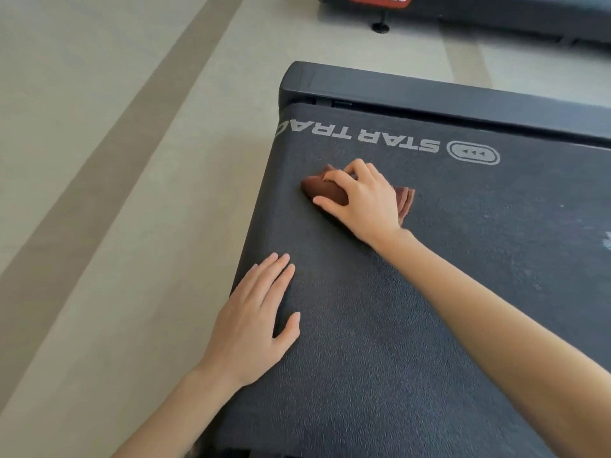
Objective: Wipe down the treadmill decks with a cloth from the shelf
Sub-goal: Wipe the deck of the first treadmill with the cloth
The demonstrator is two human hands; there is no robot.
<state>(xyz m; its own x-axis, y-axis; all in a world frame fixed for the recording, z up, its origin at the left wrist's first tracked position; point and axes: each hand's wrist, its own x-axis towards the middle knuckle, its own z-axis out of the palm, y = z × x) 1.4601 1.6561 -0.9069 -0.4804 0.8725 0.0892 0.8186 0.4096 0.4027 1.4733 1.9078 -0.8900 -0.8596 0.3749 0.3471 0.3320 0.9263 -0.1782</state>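
Wiping is under way: the pebbled treadmill deck (413, 325) is being worked near its lettered end; pale smudges (606, 241) at its right edge are judged not yet cleared. A second treadmill (496, 11) beyond is probably left. The left hand (254, 322) is laid flat, fingers straight, on the deck. The folded brown cloth (325, 191) is gripped and pressed down by the right hand (360, 200), fingers curled.

We record one cloth (318, 190), reddish-brown, folded in layers, lying on the treadmill deck (380, 342): black, pebbled, grey STAR TRAC lettering beside it.
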